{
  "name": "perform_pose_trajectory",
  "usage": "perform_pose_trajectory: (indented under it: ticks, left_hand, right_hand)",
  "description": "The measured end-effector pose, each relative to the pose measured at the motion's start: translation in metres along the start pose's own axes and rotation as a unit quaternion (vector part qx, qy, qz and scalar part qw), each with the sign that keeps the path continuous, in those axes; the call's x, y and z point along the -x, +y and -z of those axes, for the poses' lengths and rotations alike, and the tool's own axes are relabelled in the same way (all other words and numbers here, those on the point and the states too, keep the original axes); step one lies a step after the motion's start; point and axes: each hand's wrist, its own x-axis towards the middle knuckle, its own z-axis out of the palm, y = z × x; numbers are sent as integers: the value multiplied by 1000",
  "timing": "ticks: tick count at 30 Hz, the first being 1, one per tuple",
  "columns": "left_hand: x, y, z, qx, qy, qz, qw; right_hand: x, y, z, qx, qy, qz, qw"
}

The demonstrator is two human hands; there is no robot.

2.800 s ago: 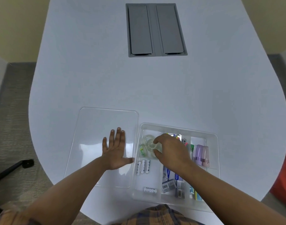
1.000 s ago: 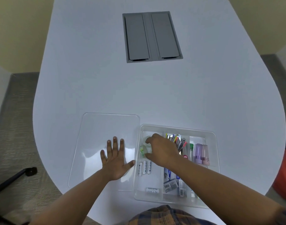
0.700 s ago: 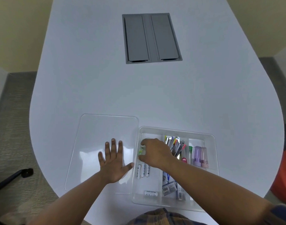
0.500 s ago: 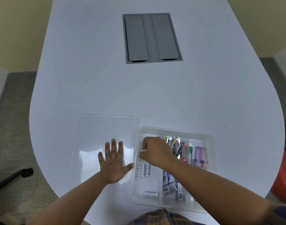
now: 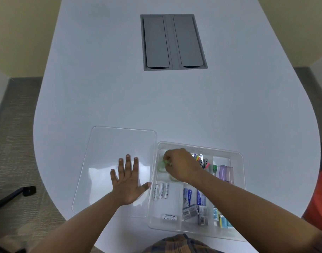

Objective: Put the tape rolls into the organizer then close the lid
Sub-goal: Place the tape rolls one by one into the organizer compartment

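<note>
A clear plastic organizer point(image 5: 238, 156) with several compartments sits at the near edge of the white table point(image 5: 120, 92). Its clear lid point(image 5: 109, 143) lies flat on the table to the left of it. My left hand point(image 5: 128, 181) rests flat on the lid, fingers spread. My right hand point(image 5: 181, 166) is inside the organizer's far-left compartment, its fingers pinched on a clear tape roll with a green tab point(image 5: 162, 164). Another clear roll point(image 5: 173, 178) shows partly under my hand.
Three white batteries point(image 5: 161, 190), a labelled item point(image 5: 168, 216), small boxes point(image 5: 193, 207), pens and clips point(image 5: 202, 160) and purple caps point(image 5: 225, 173) fill other compartments. A grey cable hatch point(image 5: 173, 42) sits far on the table. A chair base point(image 5: 15, 194) stands left on the floor.
My right hand has shifted slightly left and further back within the far-left compartment, staying on the tape rolls. My left hand has stayed flat on the lid.
</note>
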Motion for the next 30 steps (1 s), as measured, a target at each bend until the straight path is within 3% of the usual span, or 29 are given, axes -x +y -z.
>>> perform_pose_trajectory:
  ticks: [5,14,26,30]
  left_hand:
    - [1,1,1,2,0,0,1000]
    - [2,1,1,1,4,2,1000]
    - [3,2,3,-5,1,4,1000]
    - [3,2,2,-2,1,5,1000]
  right_hand:
    - [-11,4,11,39,74,-30,996]
    - [-16,4,8,203,9,-31,979]
    - [-11,0,0,185,36,-16,982]
    - [-9,-2,-4,154,-48,-21,987]
